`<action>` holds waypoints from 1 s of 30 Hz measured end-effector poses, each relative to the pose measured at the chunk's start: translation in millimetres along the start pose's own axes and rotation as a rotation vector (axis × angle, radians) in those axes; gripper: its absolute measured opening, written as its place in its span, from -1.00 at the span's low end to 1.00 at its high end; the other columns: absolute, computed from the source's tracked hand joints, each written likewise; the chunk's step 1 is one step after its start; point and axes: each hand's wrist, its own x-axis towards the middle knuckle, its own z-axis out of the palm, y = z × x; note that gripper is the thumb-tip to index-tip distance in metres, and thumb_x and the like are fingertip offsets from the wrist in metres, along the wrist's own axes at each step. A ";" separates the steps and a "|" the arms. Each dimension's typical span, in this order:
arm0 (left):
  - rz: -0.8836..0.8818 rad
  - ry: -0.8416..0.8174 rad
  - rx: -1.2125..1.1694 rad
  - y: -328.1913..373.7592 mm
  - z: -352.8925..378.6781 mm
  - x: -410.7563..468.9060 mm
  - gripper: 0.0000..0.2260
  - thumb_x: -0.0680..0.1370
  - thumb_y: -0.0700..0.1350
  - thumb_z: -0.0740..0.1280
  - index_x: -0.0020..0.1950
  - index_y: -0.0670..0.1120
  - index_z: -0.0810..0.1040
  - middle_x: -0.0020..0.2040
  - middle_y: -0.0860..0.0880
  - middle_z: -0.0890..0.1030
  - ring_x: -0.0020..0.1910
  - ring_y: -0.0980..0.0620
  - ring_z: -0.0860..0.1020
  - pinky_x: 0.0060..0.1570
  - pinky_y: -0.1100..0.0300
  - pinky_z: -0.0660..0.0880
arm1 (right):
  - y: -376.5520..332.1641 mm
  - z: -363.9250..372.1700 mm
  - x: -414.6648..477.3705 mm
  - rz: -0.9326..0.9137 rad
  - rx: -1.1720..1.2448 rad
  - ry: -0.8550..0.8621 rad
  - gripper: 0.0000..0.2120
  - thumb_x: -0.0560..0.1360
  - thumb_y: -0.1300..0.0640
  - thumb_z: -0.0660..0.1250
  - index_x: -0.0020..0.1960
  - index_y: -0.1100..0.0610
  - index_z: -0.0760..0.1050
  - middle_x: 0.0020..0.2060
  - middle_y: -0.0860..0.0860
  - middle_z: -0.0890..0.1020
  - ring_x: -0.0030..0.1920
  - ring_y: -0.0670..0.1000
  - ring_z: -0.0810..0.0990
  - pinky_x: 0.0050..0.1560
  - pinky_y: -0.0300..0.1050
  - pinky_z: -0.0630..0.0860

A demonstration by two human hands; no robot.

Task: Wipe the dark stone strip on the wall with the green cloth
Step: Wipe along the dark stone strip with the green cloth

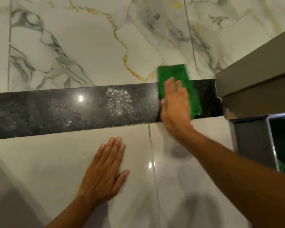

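A dark stone strip (72, 109) runs across a tiled wall from the left edge of the view to a grey-brown cabinet (257, 76) at the right, its polished face speckled and marked with two pale, starburst-shaped smears near its middle and a bright spot of reflected light between them. Near the strip's right end, a folded green cloth (176, 74) lies flat against the stone, its upper part reaching above the strip's top edge onto the white marble-look tiles (92, 38) veined in grey and gold. The right hand (175, 106) presses the cloth to the wall with an open palm, fingers stretched out and close together, not curled around the fabric; the hand is slightly blurred. The stone to the right of the cloth looks darker and glossier than the hazy stretch to its left. Below the strip, the left hand (105, 170) rests flat on a plain glossy tile (39, 162), fingers together and thumb spread, holding nothing, well apart from the cloth. A vertical grout line (152, 153) runs down between the two forearms. At the right edge, under the cabinet, stands a dark grey unit with a metallic-framed opening (276, 142); a scrap of something green shows at its lower corner, too small to identify.
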 end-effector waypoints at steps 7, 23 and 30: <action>-0.165 0.010 -0.006 -18.1 -7.9 -23.4 -0.32 0.61 0.14 0.12 0.59 -0.27 0.17 0.64 -0.24 0.15 0.64 -0.20 0.09 0.60 -0.10 0.02 | 40.0 -13.3 -26.3 0.101 0.013 -0.046 -0.40 0.60 0.09 0.08 0.58 0.15 -0.03 0.58 0.10 0.07 0.56 0.16 0.00 0.51 0.20 0.04; -0.420 0.112 -0.074 -66.4 -6.9 -62.6 -0.32 0.62 0.14 0.08 0.60 -0.28 0.13 0.64 -0.26 0.13 0.65 -0.19 0.05 0.62 -0.09 -0.01 | -133.2 25.4 -18.6 -0.095 -0.034 -0.027 -0.36 0.57 0.05 0.05 0.58 0.16 -0.09 0.58 0.10 0.03 0.56 0.19 -0.04 0.52 0.12 -0.15; -0.522 0.118 -0.108 -93.8 -11.0 -87.6 -0.31 0.63 0.15 0.04 0.61 -0.27 0.06 0.65 -0.24 0.06 0.66 -0.15 -0.02 0.62 -0.04 -0.11 | -80.1 9.4 -51.5 -0.163 -0.059 -0.132 -0.36 0.57 0.13 0.11 0.58 0.13 -0.06 0.58 0.09 0.08 0.56 0.17 0.04 0.53 0.12 -0.05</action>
